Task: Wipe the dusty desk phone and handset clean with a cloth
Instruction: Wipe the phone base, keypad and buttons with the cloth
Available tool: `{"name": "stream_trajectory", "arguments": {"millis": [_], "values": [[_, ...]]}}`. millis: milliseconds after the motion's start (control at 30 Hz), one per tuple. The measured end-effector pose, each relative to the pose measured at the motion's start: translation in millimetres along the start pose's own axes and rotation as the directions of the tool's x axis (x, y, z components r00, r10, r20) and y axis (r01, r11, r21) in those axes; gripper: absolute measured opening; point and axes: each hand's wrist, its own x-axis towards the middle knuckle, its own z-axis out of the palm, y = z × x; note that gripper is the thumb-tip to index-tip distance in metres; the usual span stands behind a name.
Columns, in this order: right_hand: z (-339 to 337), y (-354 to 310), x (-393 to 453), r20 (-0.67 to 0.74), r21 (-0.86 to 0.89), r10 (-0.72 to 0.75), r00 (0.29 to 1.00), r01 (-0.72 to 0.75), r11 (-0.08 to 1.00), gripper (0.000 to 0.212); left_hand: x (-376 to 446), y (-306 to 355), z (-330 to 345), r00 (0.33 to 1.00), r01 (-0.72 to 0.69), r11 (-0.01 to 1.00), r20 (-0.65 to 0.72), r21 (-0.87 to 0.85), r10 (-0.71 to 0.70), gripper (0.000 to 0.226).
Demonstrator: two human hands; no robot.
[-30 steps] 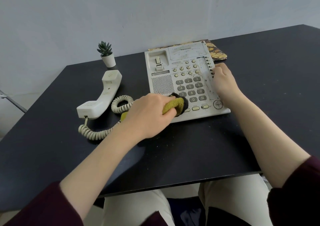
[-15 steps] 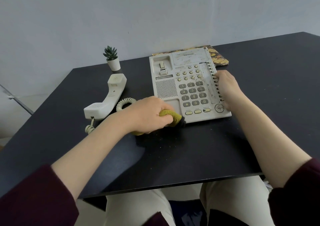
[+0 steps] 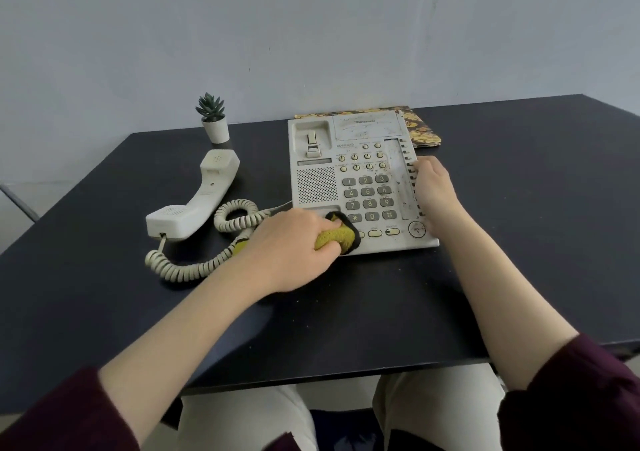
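Note:
A dusty off-white desk phone [image 3: 317,187] lies on the black table [image 3: 519,249]. My left hand [image 3: 291,253] grips a yellow cloth with a black edge [image 3: 337,237] and presses it on the phone's front left corner, beside the star key. My right hand [image 3: 433,187] rests on the phone's right edge with its fingers curled over the side keys. The handset [image 3: 197,201] lies face up on the table left of the phone, joined by a coiled cord [image 3: 194,267].
A small potted succulent [image 3: 213,119] stands at the back, behind the handset. A patterned yellow and black booklet [image 3: 424,132] sticks out from under the phone's far right corner. The table's front edge runs just above my knees.
My left hand with the cloth has moved from the table at the phone's front edge back up onto the front left corner. The right hand has stayed on the right edge.

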Motion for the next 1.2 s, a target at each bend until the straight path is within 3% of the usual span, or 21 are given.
{"name": "stream_trajectory", "arguments": {"millis": [67,167,367,500,700,767,867,967,1133,1200], "values": [[-0.1,1.1,1.0,0.005,0.007,-0.002,1.000,0.002,1.000,0.028,-2.5,-4.0,-5.3,0.998,0.014,0.991,0.062,-0.131,-0.006,0.024],[0.4,1.2,0.9,0.005,0.001,-0.008,1.000,0.008,1.000,0.028,1.4,-10.0,-10.9,0.989,0.031,0.986,0.149,-0.166,-0.006,0.023],[0.2,0.7,1.5,-0.005,-0.008,-0.009,1.000,0.009,1.000,0.030,12.9,-10.2,-24.3,0.955,-0.002,0.999,0.295,-0.046,0.015,0.039],[0.2,-0.2,0.3,0.001,-0.018,-0.017,1.000,0.017,1.000,0.030,12.9,-6.8,-36.1,0.939,-0.042,0.996,0.344,0.077,0.013,0.024],[0.5,-0.7,-0.2,0.006,-0.028,-0.023,1.000,0.023,0.999,0.028,4.9,-15.0,-57.4,0.920,-0.075,0.973,0.392,0.218,-0.017,0.021],[0.8,-0.7,0.4,0.007,-0.033,-0.027,1.000,0.027,0.999,0.028,-2.9,-21.0,-66.7,0.933,-0.074,0.970,0.359,0.233,-0.015,0.024],[0.9,-1.2,0.2,0.000,-0.042,-0.033,0.999,0.033,0.999,0.028,-14.0,-33.2,-73.5,0.979,-0.035,0.980,0.204,0.195,-0.006,0.023],[1.1,-1.5,-0.3,-0.003,-0.038,-0.035,0.999,0.034,0.999,0.029,-18.7,-34.3,-60.1,0.998,-0.049,0.986,0.043,0.158,0.042,0.040],[0.4,-1.4,-1.7,0.004,-0.047,-0.038,0.999,0.038,0.998,0.030,-18.6,-26.8,-25.8,0.976,-0.141,0.968,0.192,0.209,0.101,0.035],[0.4,-1.8,-1.7,0.004,-0.048,-0.042,0.999,0.042,0.998,0.029,-16.1,-34.9,-34.6,0.980,-0.190,0.919,0.122,0.345,0.157,0.044]]}}
